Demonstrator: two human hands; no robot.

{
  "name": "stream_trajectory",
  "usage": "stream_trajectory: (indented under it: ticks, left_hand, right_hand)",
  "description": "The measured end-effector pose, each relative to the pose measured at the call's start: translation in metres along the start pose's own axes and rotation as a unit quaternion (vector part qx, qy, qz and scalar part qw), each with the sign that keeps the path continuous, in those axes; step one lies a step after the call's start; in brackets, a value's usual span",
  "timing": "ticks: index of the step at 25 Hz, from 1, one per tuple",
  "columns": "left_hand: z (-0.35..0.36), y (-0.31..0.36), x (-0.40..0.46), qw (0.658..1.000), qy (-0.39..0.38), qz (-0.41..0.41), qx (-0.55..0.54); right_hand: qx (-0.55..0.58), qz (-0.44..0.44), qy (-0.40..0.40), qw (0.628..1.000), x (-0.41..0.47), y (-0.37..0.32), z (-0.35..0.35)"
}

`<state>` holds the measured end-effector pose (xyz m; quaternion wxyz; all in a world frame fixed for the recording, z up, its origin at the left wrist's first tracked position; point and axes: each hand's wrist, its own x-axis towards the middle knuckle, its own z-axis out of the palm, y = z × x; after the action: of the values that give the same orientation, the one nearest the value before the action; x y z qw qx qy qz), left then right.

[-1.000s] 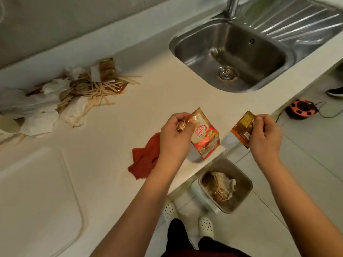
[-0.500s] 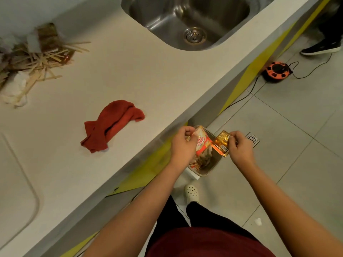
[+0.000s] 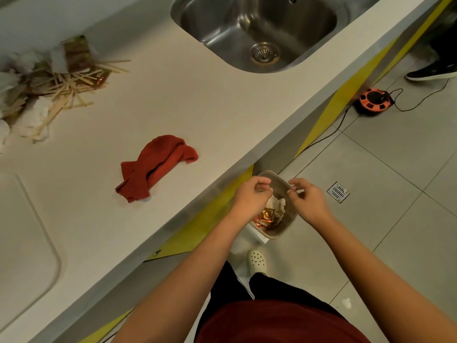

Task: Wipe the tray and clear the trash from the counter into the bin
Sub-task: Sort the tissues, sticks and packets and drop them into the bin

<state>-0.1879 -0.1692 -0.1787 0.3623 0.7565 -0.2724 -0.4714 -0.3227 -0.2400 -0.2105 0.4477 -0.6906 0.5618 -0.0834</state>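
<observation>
- The bin stands on the floor tiles just off the front edge of the desk, with crumpled white paper and an orange-gold wrapper lying inside it.
- The left hand hangs over the bin's left side, fingers loosely curled and holding nothing.
- The right hand hangs over the bin's right rim, thumb and fingers loosely bent, also holding nothing.
- A red cloth lies crumpled on the desk, near the front edge and apart from everything else.
- The remaining trash pile sits toward the back left of the desk: wooden sticks, white tissues and a brown wrapper heaped together.
- The white tray lies at the left end of the desk, partly out of view.
- A steel sink is set into the desk's far end.
- On the floor, an orange cable reel lies right of the bin, and a metal floor drain sits just beside the right hand.
</observation>
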Motion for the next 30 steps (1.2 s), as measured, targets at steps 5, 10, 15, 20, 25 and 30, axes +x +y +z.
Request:
stream_trajectory:
  ticks: [5,10,15,20,25,30]
  left_hand:
    - [-0.027,0.055,-0.021,0.993,-0.042,0.065,-0.088]
    - [-0.087,0.093,-0.035,0.983,0.009,0.125,-0.135]
    - [-0.174,0.097,-0.029,0.972,0.127,0.119,-0.157]
    - [-0.260,0.089,-0.013,0.950,0.226,0.108,-0.185]
    - [-0.340,0.075,0.011,0.927,0.307,0.080,-0.202]
    - [-0.419,0.054,0.049,0.918,0.385,0.018,-0.093]
  right_hand:
    - [0.085,-0.131,0.074,0.985,-0.003,-0.068,-0.012]
    - [0.143,-0.206,0.081,0.965,0.005,-0.139,-0.023]
    - [0.112,-0.264,0.036,0.957,0.022,-0.206,0.014]
    - [0.074,-0.288,-0.017,0.955,0.045,-0.263,0.058]
    - [0.020,-0.306,-0.057,0.950,0.068,-0.320,0.098]
    - [-0.037,-0.296,-0.083,0.951,0.098,-0.380,0.135]
